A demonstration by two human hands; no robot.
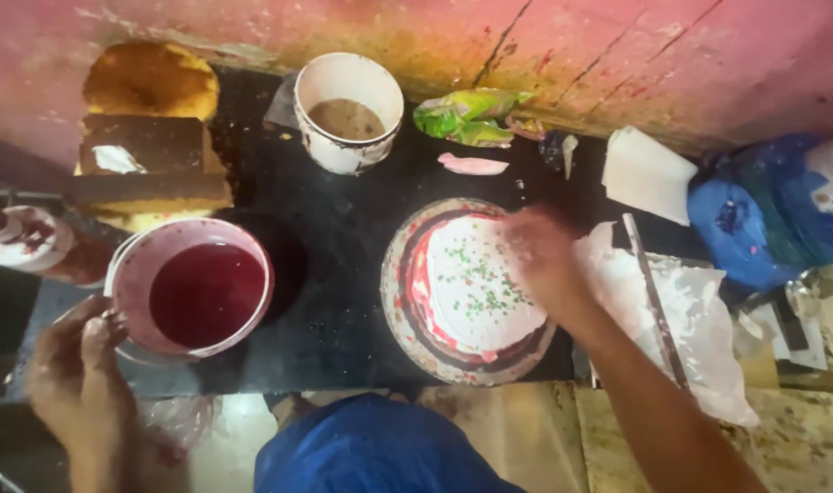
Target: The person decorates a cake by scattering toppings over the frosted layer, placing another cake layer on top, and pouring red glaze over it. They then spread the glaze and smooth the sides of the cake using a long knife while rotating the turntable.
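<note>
So on the counter: two buckets, one with red syrup, one white; one frosted cake; a stack of sponge slabs; two hands, left, right.

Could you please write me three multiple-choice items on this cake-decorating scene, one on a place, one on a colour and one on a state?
1. Where is the right hand?
A. over the right edge of the round cake
B. inside the white bucket
C. on the blue bags

2. What colour is the liquid in the pink-rimmed bucket?
A. green
B. dark red
C. white

3. What is the state of the left hand?
A. lying flat on the cake
B. holding the long spatula
C. gripping the pink-rimmed bucket at its lower-left rim

Answers:
1 A: the blurred hand hovers at the cake's right side.
2 B: the surface inside is deep red.
3 C: the fingers curl against that rim.
</note>
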